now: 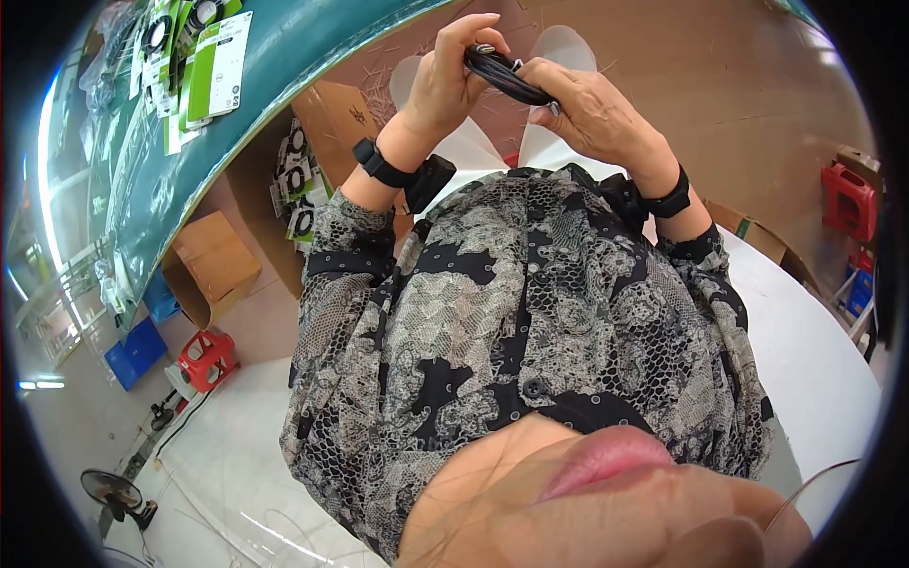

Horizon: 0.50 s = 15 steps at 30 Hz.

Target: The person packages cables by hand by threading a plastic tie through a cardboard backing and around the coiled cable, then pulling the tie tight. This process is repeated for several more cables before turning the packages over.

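A coiled black cable [511, 79] is held up between both my hands, above my lap. My left hand [443, 83] grips one end of the coil, its fingers curled round it and a small metal connector showing near them. At the other end, my right hand [595, 112] pinches the coil between thumb and fingers. Another metal tip peeks out by the right thumb. Parts of the coil are hidden behind the fingers.
On the green table [312, 43] to the left lie several carded cable packs [216, 71]. Below its edge stands a cardboard box [336, 123] with more carded cables [300, 180] in it. Another open box [216, 256] and red stools [847, 202] are on the floor.
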Each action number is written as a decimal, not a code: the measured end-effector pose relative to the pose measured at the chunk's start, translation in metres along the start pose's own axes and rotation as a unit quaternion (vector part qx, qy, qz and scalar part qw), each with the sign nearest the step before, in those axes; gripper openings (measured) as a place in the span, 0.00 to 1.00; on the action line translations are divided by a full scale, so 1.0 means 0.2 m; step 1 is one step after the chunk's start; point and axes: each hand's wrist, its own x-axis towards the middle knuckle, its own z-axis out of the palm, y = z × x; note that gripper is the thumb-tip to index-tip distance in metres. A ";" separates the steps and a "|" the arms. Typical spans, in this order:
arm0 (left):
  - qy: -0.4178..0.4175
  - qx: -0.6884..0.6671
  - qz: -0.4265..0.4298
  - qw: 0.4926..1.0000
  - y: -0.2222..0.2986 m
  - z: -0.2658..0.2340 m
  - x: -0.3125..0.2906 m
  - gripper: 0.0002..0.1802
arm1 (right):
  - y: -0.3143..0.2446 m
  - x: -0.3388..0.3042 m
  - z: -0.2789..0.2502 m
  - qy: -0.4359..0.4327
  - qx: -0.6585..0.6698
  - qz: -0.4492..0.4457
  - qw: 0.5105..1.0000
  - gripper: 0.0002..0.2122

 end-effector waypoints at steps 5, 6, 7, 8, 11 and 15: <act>0.023 -0.014 -0.004 1.000 -0.03 0.01 -0.01 0.24 | 0.02 0.01 0.01 -0.001 0.002 -0.012 1.000 0.17; 0.019 -0.014 -0.004 1.000 -0.04 0.01 0.00 0.23 | 0.03 0.01 0.01 0.003 0.005 -0.025 1.000 0.17; 0.016 -0.014 -0.005 1.000 -0.03 0.01 0.00 0.21 | 0.04 0.01 0.01 0.007 0.010 -0.039 0.999 0.17; 0.013 -0.013 -0.005 1.000 -0.02 0.00 0.01 0.20 | 0.06 0.01 0.02 0.006 0.010 -0.040 0.999 0.17; -0.027 -0.071 -0.138 0.988 0.01 0.00 0.03 0.11 | 0.19 -0.03 0.07 0.021 0.079 0.042 0.996 0.18; -0.092 0.011 -0.167 0.982 -0.08 0.01 0.04 0.07 | 0.26 -0.01 0.17 0.063 0.198 0.097 0.973 0.17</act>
